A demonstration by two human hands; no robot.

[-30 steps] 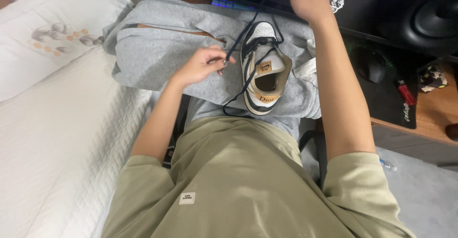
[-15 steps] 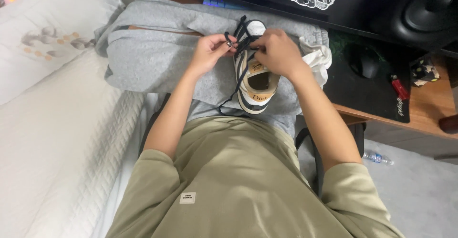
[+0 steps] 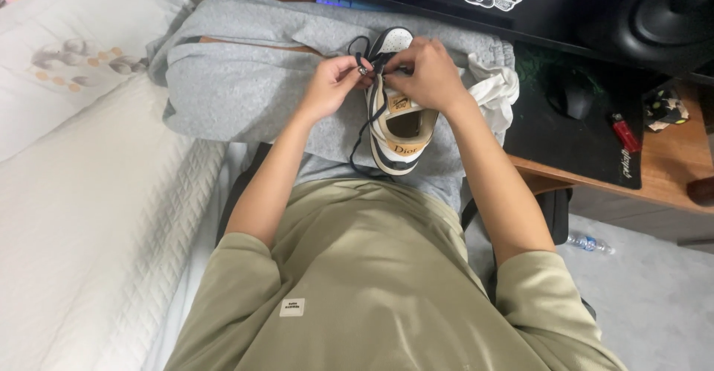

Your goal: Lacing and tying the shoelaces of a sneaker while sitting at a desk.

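Head view, your left hand [image 3: 327,88] pinched the black lace [image 3: 362,65] just left of the sneaker [image 3: 396,111], your right hand [image 3: 428,77] closed over its laces from the right, shoe lay toe-away on grey-trousered lap [image 3: 245,81], between both hands, bed [image 3: 82,215] at your left.

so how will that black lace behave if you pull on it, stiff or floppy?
Probably floppy: the black lace droops in a loose curve down beside the sneaker. Likely light and thin, since the left hand pinches it with fingertips. The sneaker may shift if tugged; it rests on soft grey fabric, steadied by the right hand.
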